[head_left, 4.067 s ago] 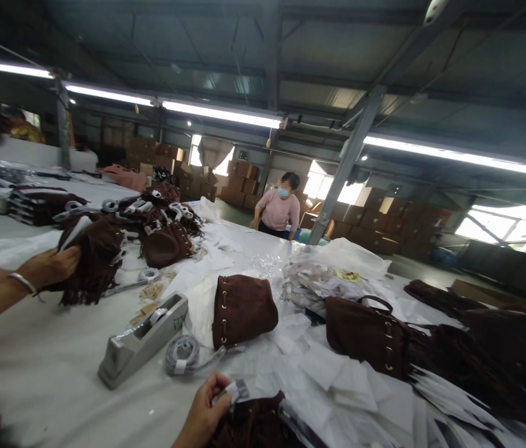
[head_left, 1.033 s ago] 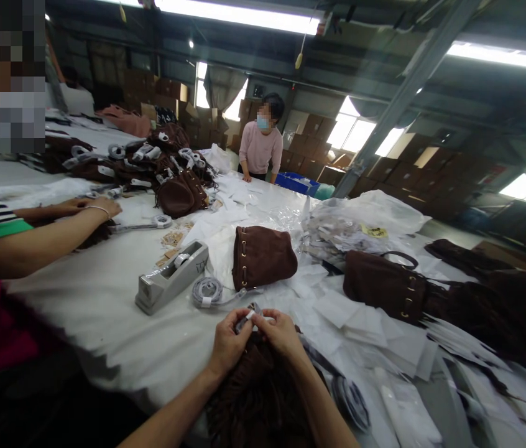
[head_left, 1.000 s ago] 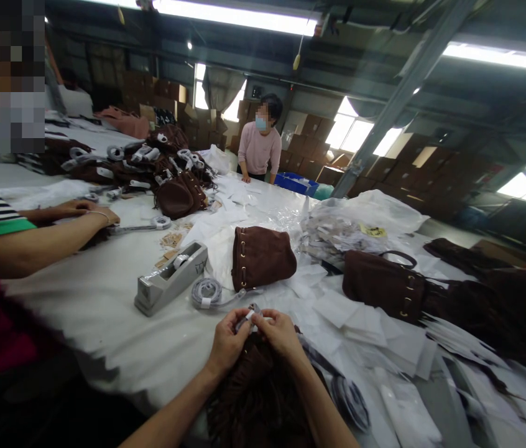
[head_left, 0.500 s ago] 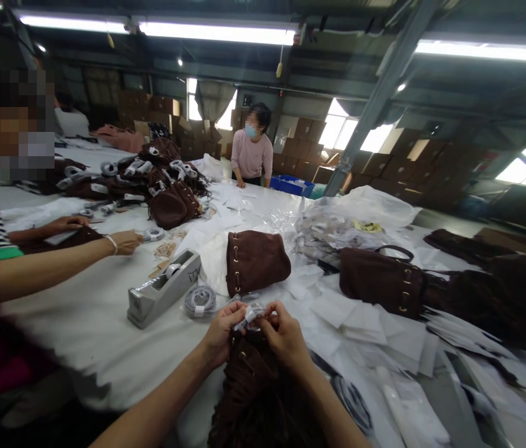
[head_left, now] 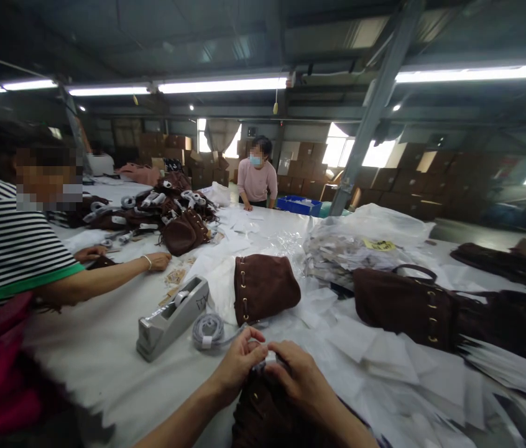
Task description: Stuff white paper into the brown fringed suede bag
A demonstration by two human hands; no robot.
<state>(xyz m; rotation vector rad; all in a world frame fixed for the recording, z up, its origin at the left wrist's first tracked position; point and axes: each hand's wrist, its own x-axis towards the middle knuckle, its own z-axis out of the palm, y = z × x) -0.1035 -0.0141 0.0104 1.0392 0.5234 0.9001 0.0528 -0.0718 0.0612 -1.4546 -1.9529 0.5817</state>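
Observation:
A dark brown drawstring bag with gold eyelets lies close in front of me, partly under my hands. At its top, a grey bundle wrapped with a white band shows between my fingers. My right hand is closed over this bundle, thumb on the near side. My left hand is beside it, thumb and fingers drawn together; whatever they pinch is hidden. Just beyond, a second brown bag lies on its side. Left of it are a coiled grey strap and a grey tape dispenser.
A co-worker in a striped shirt reaches over the table at left, near a pile of brown bags. Another person stands across the table by a blue crate. White paper sheets and more bags lie at right.
My view has tilted up and shifted slightly left. My right hand now covers more of the wrapped bundle, and my left fingers have moved up off its left end. The co-worker at left leans in.

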